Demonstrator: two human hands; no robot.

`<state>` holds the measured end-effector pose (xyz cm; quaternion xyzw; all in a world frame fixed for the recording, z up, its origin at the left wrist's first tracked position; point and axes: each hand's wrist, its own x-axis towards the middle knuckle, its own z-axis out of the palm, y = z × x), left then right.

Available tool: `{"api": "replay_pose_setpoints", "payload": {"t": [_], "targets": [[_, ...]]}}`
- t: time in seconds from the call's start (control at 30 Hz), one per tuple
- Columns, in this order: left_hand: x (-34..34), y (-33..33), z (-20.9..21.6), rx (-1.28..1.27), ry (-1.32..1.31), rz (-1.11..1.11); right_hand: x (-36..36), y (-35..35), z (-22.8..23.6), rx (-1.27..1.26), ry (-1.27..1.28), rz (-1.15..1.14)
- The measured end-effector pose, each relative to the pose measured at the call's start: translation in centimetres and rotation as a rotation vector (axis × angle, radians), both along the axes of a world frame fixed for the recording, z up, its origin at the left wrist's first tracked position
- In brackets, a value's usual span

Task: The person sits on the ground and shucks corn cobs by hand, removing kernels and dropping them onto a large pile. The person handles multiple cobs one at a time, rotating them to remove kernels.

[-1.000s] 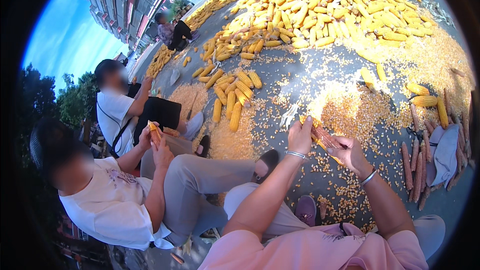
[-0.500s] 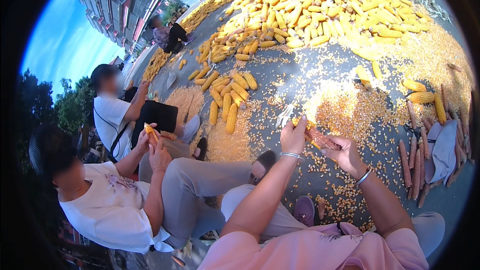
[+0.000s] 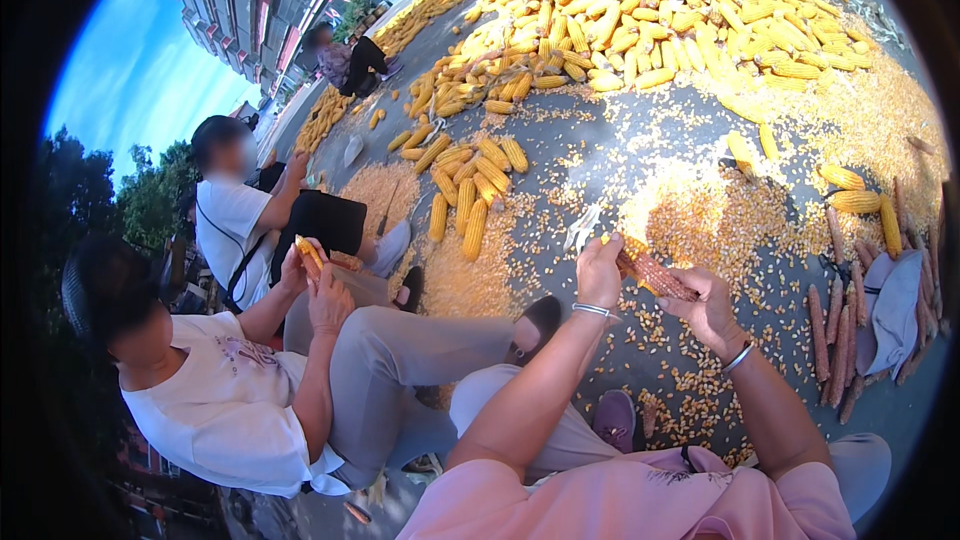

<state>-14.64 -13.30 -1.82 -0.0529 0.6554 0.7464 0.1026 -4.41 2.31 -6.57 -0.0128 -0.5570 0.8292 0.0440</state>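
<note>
Fingers (image 3: 677,308) of both hands (image 3: 598,274) (image 3: 711,309), I'm seeing, are gripping the slanting corncob's (image 3: 654,272) ends, nearside of the kernel heap (image 3: 705,222).

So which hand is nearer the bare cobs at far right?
Right. The right hand is apart from the bare cobs, to their left; the left hand is farther left, at one end of the held cob.

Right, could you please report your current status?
Left hand and right hand gripping cob, one per end. Partly bare, partly yellow. Kernel pile beyond, nothing seen blocking.
</note>
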Motion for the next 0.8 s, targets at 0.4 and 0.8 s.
{"api": "replay_pose_setpoints", "payload": {"t": [0.4, 0.8], "targets": [[0.2, 0.3, -0.4, 0.087, -0.006, 0.052, -0.3, -0.4, -2.7, -0.066, -0.050, -0.015], [-0.7, -0.4, -1.7, -0.093, -0.022, -0.023, -0.4, -1.3, -2.1, 0.185, -0.095, -0.055]]}}
